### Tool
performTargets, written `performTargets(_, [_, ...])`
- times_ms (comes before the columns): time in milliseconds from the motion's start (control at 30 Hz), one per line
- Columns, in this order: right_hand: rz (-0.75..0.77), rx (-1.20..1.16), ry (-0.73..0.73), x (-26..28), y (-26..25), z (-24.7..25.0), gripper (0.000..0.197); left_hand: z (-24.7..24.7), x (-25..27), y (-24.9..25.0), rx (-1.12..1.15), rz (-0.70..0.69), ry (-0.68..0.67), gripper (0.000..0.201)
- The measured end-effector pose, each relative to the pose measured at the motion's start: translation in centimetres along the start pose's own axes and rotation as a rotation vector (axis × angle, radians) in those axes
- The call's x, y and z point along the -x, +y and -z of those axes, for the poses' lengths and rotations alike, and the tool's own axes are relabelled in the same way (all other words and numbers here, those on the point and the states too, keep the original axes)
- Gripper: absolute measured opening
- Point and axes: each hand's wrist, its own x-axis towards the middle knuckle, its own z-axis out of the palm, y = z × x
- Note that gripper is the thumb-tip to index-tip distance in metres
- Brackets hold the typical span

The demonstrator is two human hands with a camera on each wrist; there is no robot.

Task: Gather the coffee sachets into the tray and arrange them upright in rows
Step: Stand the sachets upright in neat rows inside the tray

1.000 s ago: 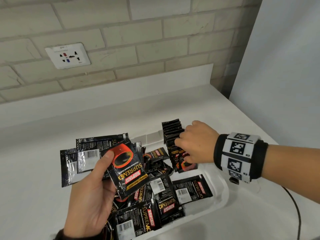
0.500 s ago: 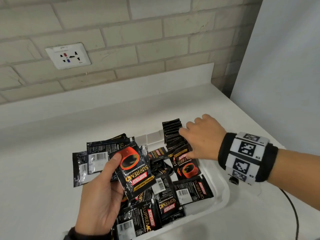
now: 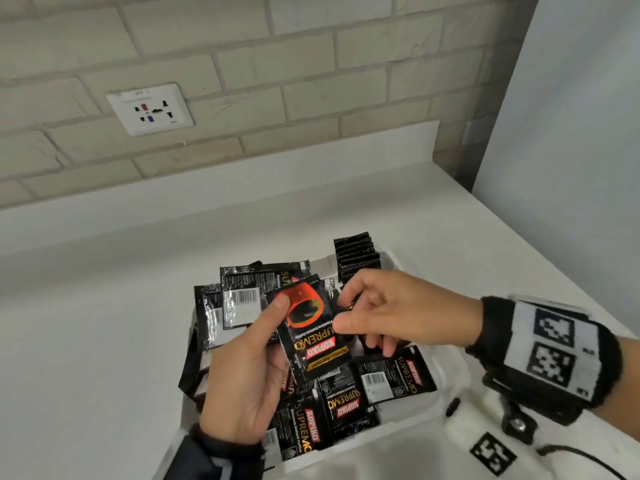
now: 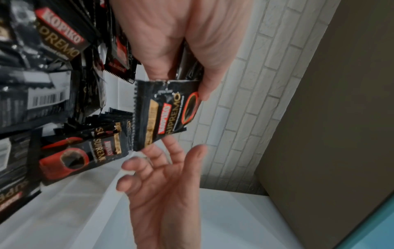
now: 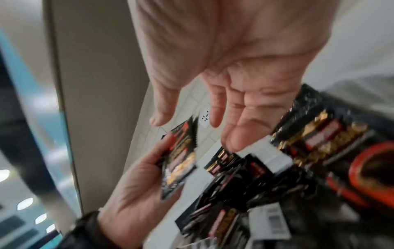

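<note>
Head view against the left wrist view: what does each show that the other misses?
Head only: the wall socket, the upright row of sachets at the tray's far end, and both wristbands. Left wrist only: the right hand's open palm, empty, just under the held sachet. Both: the left hand gripping that sachet and the loose sachets below.

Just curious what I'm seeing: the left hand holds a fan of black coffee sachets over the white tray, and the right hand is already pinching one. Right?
Not quite. The right hand is open, only reaching toward the black coffee sachets that the left hand holds over the white tray; the left wrist view shows it.
</note>
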Motion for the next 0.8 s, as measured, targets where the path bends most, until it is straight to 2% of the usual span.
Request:
performTargets(100, [0.009, -0.152, -0.030, -0.2, 0.5, -1.3, 0.033, -0.7, 0.1, -0.9, 0.015, 0.060, -0.034, 0.033])
performTargets(167, [0.012, -0.250, -0.001, -0.5, 1.3, -1.9, 0.037, -1.1, 0.2, -1.3, 0.020, 0.072, -0.050, 0.026])
performTargets(300, [-0.009, -0.389, 0.066, -0.1, 2.2, -1.5, 0.037, -1.4, 0.3, -1.1, 0.083, 0.051, -0.017, 0.026])
performTargets(400, [0.051, -0.376, 0.293, 0.3, 3.0, 0.1, 0.034, -0.9, 0.0, -0.7, 0.121, 0.037, 0.023, 0.027])
performTargets(500, [0.094, -0.543, 0.486, 0.8, 3.4, 1.7, 0.026, -0.6, -0.1, -0.8, 0.069, 0.030, 0.025, 0.028])
performTargets(567, [0.131, -0.599, 0.479, 1.2, 3.5, 2.2, 0.033, -0.5, -0.4, -1.1, 0.016, 0.035, 0.026, 0.028])
performTargets(633, [0.147, -0.549, 0.409, 1.5, 3.5, 2.2, 0.040, -0.4, -0.7, -1.5, -0.045, 0.033, 0.015, 0.029])
performTargets(733, [0.155, -0.515, 0.338, 1.7, 3.2, 1.4, 0.013, -0.4, -0.9, -2.0, -0.131, -0.001, -0.010, 0.033])
performTargets(800, [0.156, -0.499, 0.357, 1.8, 3.1, 1.1, 0.012, -0.2, -0.8, -2.2, -0.239, -0.049, 0.000, 0.043])
